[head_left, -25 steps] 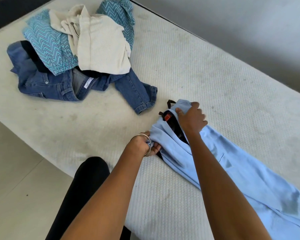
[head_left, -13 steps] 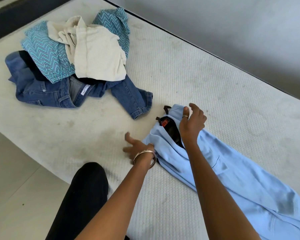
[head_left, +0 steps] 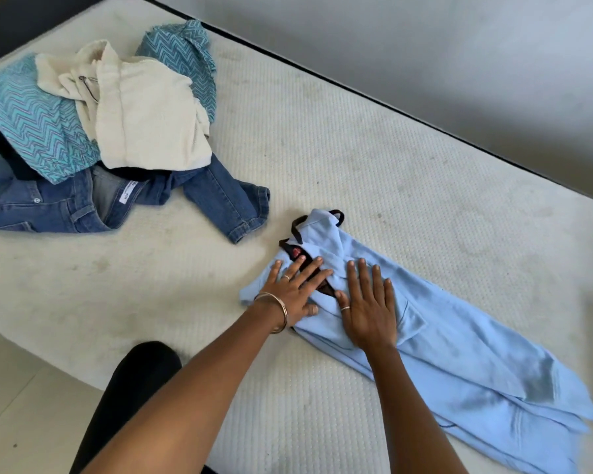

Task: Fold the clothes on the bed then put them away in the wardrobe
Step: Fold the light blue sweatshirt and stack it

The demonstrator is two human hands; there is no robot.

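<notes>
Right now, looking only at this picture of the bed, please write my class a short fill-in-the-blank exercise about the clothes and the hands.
1. Both hands, the left hand and the right hand, press flat on the light ____ garment.
2. The cream sweater lies on ____ of the pile.
3. The jeans lie at the ____ of that pile.
4. A bracelet circles the ____ wrist.

Missing words: blue; top; bottom; left
</notes>
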